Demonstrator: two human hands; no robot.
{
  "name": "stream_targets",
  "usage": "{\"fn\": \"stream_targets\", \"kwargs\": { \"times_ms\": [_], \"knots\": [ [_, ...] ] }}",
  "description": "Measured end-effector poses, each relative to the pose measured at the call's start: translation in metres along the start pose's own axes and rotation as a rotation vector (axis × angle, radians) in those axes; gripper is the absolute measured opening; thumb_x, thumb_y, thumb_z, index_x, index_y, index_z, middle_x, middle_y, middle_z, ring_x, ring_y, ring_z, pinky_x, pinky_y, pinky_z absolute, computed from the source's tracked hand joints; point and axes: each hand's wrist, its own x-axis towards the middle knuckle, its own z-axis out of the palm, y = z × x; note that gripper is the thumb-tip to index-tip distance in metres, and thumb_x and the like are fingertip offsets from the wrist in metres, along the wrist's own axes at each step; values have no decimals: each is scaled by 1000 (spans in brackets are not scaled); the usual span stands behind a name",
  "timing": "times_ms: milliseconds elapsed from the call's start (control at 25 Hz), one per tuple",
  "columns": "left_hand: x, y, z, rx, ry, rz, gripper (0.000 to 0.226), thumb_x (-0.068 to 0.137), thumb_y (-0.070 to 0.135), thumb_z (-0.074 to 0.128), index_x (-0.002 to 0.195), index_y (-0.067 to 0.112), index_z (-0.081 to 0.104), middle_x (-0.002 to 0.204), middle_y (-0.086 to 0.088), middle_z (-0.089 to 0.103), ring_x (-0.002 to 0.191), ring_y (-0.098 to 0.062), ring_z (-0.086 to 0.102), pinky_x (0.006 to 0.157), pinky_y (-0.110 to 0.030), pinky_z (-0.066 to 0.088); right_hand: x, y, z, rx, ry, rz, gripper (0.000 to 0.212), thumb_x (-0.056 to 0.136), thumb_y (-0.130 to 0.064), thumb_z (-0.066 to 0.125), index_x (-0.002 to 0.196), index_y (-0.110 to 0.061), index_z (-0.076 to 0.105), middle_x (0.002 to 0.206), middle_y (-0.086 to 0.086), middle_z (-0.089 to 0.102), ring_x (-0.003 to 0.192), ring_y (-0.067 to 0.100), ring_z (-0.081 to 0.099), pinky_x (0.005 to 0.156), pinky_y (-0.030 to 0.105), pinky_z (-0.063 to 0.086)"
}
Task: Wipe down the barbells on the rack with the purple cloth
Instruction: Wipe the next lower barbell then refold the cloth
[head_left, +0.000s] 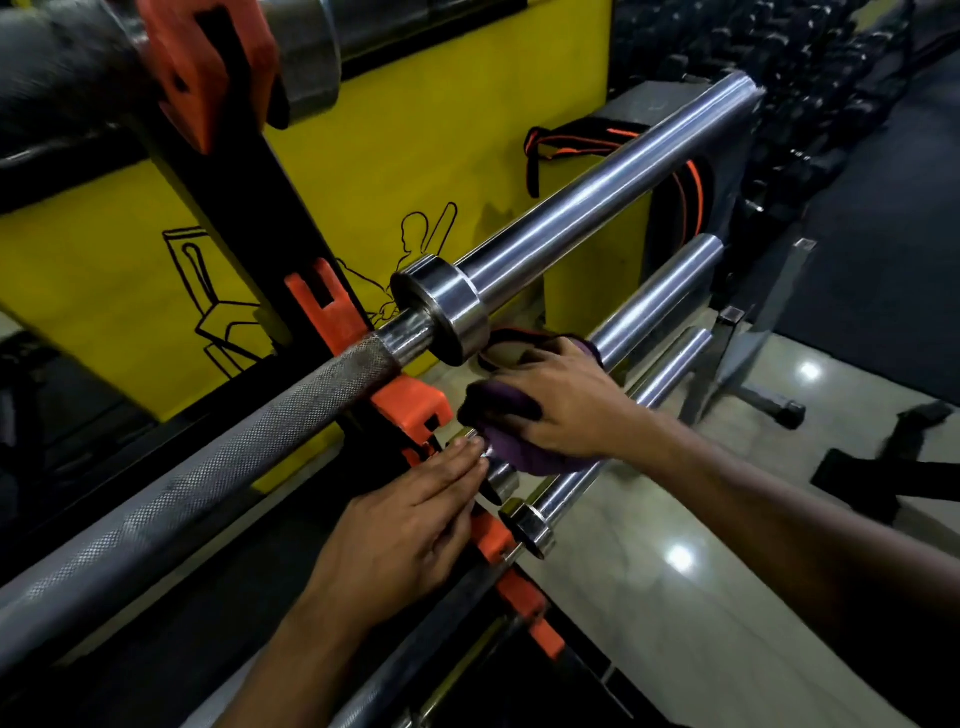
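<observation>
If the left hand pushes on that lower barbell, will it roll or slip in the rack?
Likely to turn: the lower barbell is round and rests in open orange hooks. Its polished sleeve looks slick, so the left hand, fingers straight, may slide. The right hand, pressing the purple cloth down, probably steadies it. It looks heavy.

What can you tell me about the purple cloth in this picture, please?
The purple cloth is a dark, soft fabric, bunched and wrapped over a steel barbell near its collar, below the big knurled bar. The right hand lies on top, fingers curled round it, so only folds at the fingertips, under the palm and by the wrist show. The left hand lies flat beside it, fingertips at its lower edge.
</observation>
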Motion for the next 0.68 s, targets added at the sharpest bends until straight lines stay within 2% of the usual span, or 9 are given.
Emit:
{"fn": "stream_targets", "kwargs": {
  "times_ms": [80,160,200,280,360,440,520,600,680],
  "knots": [
    [-1,-1,2,-9,-3,-20,42,99,29,52,139,20,59,152,8,46,139,-2,42,92,-29,57,-23,-6,9,250,177,23,41,99,-51,43,125,-26,62,118,-9,66,113,12,56,114,42,29],
    [1,1,0,10,-6,-31,39,98,29,53,135,19,63,148,7,52,136,-4,48,90,-31,59,-52,-18,16,515,351,132,37,101,-47,46,128,-26,60,123,-11,63,120,10,55,115,41,33],
    [6,4,-3,43,-12,-31,37,98,30,52,131,19,66,144,6,57,131,-6,54,86,-33,60,-68,-29,18,654,427,219,35,101,-51,45,127,-32,59,119,-17,62,114,7,58,107,38,43],
    [22,11,-10,108,-24,-14,33,98,32,50,122,19,70,131,4,65,113,-12,65,72,-36,62,-95,-51,16,928,608,458,28,97,-59,46,116,-43,60,96,-19,67,84,3,64,75,26,55],
    [47,17,-10,90,-28,-7,32,99,32,52,125,21,66,130,5,64,110,-12,64,72,-35,62,-112,-47,21,1195,858,824,31,98,-51,49,113,-28,63,80,-9,69,64,2,64,57,25,54],
    [78,15,3,-30,-30,-21,41,99,32,56,139,21,57,143,4,55,125,-12,56,91,-30,56,-125,-15,32,1580,1030,1126,41,101,-45,51,125,-15,61,98,2,74,82,12,71,70,36,58],
    [103,11,21,-123,-96,-38,53,99,35,57,149,22,45,155,6,42,135,-12,47,103,-27,47,-129,19,36,1955,1142,1194,43,101,-50,47,128,-22,63,116,5,74,105,22,68,90,41,53],
    [115,7,37,-154,-147,-39,56,98,40,50,150,22,43,158,8,38,138,-10,44,108,-30,46,-127,53,45,1985,1190,1207,34,103,-46,41,115,-25,64,102,-6,76,102,19,64,88,30,54],
    [115,4,45,-166,-144,-33,54,96,40,45,147,20,49,154,6,44,137,-7,45,109,-28,44,-103,83,47,1841,1223,1180,28,107,-34,31,110,-26,58,86,-17,75,96,10,63,72,20,57]
  ]
}}
